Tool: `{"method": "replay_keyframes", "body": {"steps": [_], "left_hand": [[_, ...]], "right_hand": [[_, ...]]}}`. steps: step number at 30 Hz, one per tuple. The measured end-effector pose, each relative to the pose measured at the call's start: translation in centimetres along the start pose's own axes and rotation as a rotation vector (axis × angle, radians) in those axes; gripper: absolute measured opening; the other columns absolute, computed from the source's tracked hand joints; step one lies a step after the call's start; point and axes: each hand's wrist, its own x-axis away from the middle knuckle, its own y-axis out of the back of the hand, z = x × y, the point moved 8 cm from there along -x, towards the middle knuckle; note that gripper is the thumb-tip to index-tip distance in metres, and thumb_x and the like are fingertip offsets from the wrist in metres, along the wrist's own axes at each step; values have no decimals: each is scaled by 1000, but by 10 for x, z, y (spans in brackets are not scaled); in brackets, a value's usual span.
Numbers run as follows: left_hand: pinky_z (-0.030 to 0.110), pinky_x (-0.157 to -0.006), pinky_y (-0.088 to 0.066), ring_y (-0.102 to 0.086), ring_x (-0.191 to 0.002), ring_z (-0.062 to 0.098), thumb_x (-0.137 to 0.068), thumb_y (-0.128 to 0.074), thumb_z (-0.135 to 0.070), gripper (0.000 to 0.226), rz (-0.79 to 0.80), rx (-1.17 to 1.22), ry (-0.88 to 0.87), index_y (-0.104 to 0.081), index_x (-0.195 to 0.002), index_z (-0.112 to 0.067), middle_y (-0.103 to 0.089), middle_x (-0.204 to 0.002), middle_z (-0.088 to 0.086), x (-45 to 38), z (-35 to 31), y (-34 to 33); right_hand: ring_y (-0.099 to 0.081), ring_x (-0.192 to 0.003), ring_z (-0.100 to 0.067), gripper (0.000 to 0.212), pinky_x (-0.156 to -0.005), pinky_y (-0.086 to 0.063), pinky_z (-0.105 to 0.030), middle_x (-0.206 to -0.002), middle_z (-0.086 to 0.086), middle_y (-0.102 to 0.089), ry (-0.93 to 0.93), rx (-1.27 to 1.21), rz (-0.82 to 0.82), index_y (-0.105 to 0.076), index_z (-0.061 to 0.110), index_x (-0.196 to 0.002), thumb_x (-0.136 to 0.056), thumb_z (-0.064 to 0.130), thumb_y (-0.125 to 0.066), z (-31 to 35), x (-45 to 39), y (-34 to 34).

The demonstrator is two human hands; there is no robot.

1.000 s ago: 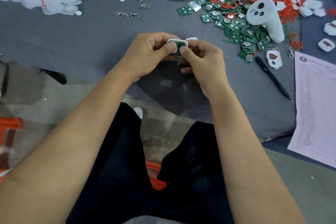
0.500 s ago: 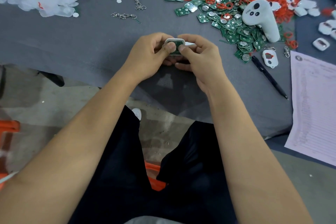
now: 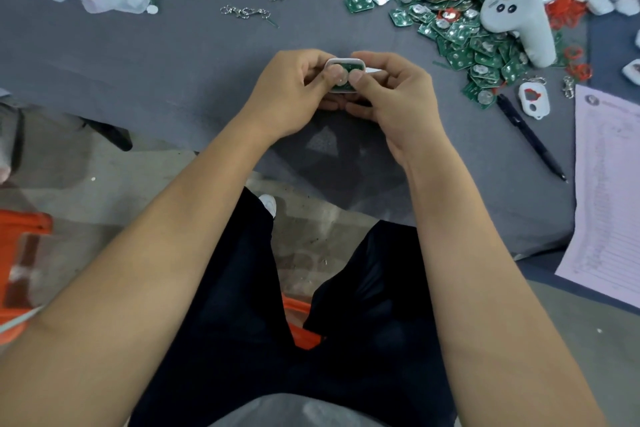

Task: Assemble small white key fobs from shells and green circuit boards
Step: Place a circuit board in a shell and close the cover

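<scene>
- fingers of the left hand [image 3: 294, 94] and the right hand [image 3: 391, 97] are curled round a small white plastic fob shell [image 3: 343, 63], held between them above the near edge of the grey cloth-covered table [image 3: 138, 62].
- a green circuit board [image 3: 346, 66] is seated in the shell, pressed by both thumbs.
- a heap of loose green circuit boards [image 3: 464, 42] is seen far right, a black pen [image 3: 530, 139] nearer.
</scene>
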Motion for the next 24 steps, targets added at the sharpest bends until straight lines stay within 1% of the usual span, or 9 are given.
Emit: {"method": "replay_keyframes", "body": {"steps": [2,5,8,10,11,13,15,19,24], "left_hand": [[27,-80,-63,-76,-96,17,-108,-57,-18,24,16,10,-7,-71,-123,-6,-77,-105,12,0,0,0],[27,-78,-63,-77,-86,14,-108,-55,-17,23,3,34,-3,-70,-122,-8,-77,-100,6,-1,1,-1],[28,-75,-63,-78,-79,15,-106,-57,-15,17,-41,114,51,-69,-116,-10,-77,-94,0,-3,8,2],[27,-67,-61,-78,-76,18,-105,-56,-15,15,-54,150,63,-69,-112,-10,-77,-88,-1,-3,9,4],[25,-63,-59,-77,-74,18,-105,-56,-14,14,-59,157,61,-69,-111,-10,-76,-85,-1,-2,9,5],[24,-57,-55,-75,-70,16,-105,-55,-13,15,-67,166,58,-68,-111,-9,-75,-82,-3,-2,7,6],[23,-54,-52,-71,-66,13,-106,-54,-13,18,-75,165,51,-69,-116,-8,-74,-84,-3,-2,6,7],[23,-56,-52,-68,-66,11,-108,-52,-15,24,-82,176,52,-67,-124,-5,-73,-90,1,-2,6,10],[22,-60,-54,-71,-71,14,-106,-51,-8,25,-58,261,85,-67,-126,-5,-75,-92,-1,-3,9,8]], "right_hand": [[-76,-79,-15,15,-65,-60,-25,-78,3,-74,2,4,-6,-72,15,-104,-97,2,-68,1,1,0],[-77,-78,-20,7,-58,-59,-29,-79,0,-75,41,49,-56,-74,15,-103,-98,13,-70,4,4,3],[-66,-69,-12,11,-60,-53,-30,-74,4,-69,267,197,-391,-72,12,-96,-100,20,-65,18,15,25],[-58,-81,-9,11,-68,-43,-15,-86,4,-65,413,443,-614,-70,14,-103,-100,19,-61,31,29,33],[-55,-93,-13,16,-70,-39,-13,-97,1,-65,413,558,-646,-69,16,-112,-98,19,-59,32,29,32],[-46,-114,-22,36,-81,-32,-15,-122,-4,-59,306,746,-552,-61,20,-132,-96,21,-58,25,15,24],[-41,-125,-27,47,-94,-33,-27,-136,-3,-53,201,931,-425,-54,25,-143,-97,31,-57,15,3,15],[-44,-123,-27,38,-98,-34,-35,-127,-1,-54,166,1108,-358,-64,32,-134,-99,47,-59,12,-1,7],[-56,-114,-25,37,-94,-42,-34,-120,-2,-63,191,895,-441,-66,20,-128,-95,36,-69,13,4,16]]}}
